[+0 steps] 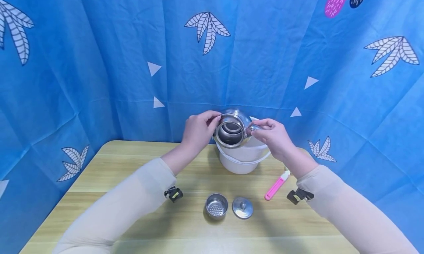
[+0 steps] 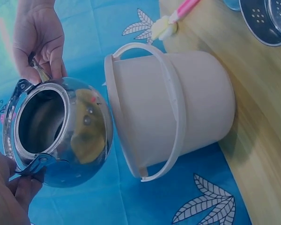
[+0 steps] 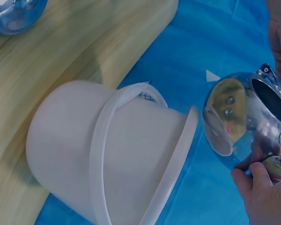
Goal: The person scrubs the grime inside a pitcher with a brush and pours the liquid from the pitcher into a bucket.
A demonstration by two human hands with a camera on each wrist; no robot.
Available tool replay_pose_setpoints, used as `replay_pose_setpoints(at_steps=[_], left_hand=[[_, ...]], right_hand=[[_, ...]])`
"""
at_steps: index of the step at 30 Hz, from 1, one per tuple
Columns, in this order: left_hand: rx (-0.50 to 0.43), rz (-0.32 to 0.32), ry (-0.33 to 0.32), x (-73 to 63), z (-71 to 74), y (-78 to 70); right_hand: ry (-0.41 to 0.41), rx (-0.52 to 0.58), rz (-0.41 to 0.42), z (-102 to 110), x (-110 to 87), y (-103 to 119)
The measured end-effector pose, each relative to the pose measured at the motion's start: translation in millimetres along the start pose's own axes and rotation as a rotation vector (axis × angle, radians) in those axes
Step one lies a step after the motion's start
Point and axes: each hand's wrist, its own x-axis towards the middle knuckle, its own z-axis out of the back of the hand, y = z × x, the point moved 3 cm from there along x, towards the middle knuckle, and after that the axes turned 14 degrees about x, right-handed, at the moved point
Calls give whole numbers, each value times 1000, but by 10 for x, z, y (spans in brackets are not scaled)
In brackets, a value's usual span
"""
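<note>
A shiny metal teapot (image 1: 232, 129) is held tipped over a white bucket (image 1: 243, 162), its round mouth turned toward me and its lid off. My left hand (image 1: 200, 130) grips the side by the mouth, where the left wrist view shows the metal handle (image 2: 8, 122) and its hinge. On the opposite side, my right hand (image 1: 271, 136) pinches the short spout (image 3: 277, 168). In both wrist views the teapot's body is just off the bucket's rim. The teapot's underside is hidden in the head view.
On the wooden table (image 1: 132, 173), a perforated metal strainer (image 1: 216, 205) stands beside a round metal lid (image 1: 242, 208). A pink-handled brush (image 1: 276, 186) lies right of the bucket. The bucket's handle (image 1: 245, 162) hangs at its front. A blue patterned curtain (image 1: 198, 81) closes off the back.
</note>
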Motion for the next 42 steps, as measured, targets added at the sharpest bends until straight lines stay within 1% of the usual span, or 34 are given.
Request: replay_pose_setpoints(at_steps=[8, 15, 23, 30, 35, 42], left_hand=[[46, -1, 7, -50, 96, 66], [69, -3, 12, -108, 133, 136], [81, -5, 29, -188, 174, 183], [88, -8, 39, -281, 216, 245], [97, -5, 51, -358, 241, 299], [120, 16, 92, -460, 278, 364]], right_hand=[[24, 32, -7, -114, 4, -74], [28, 38, -25, -172, 8, -152], [8, -11, -64, -202, -3, -215], [32, 52, -79, -259, -2, -317], [34, 59, -99, -302, -19, -395], [41, 61, -126, -366, -48, -489]])
